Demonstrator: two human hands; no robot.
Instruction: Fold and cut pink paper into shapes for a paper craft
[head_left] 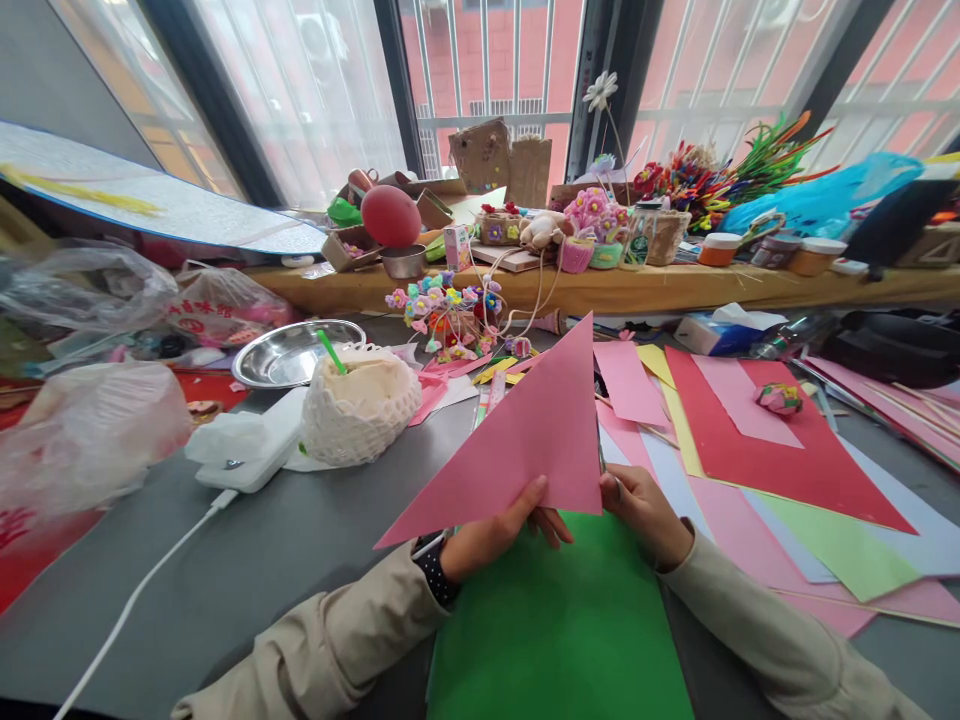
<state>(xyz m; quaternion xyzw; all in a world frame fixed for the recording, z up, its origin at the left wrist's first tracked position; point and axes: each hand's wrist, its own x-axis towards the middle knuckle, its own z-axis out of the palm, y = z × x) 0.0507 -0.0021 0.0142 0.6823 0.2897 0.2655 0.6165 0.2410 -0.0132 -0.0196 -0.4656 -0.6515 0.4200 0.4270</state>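
Note:
A pink sheet of paper (517,430), triangular in outline, is held up above the desk. My left hand (502,530) grips its lower edge, thumb on the near face and the other fingers behind. At the sheet's right edge, my right hand (645,510) is closed. A thin dark edge shows beside its fingertips, but the paper hides most of it and I cannot tell its kind. Below both hands lies a green sheet (562,630) on the grey desk.
Left of the paper sit a coconut in white foam netting (360,405), a steel bowl (277,355) and a white power strip (255,450) with its cable. Coloured sheets, including a red one (795,460), spread rightward. Craft flowers (450,310) stand behind, before a wooden ledge (637,290).

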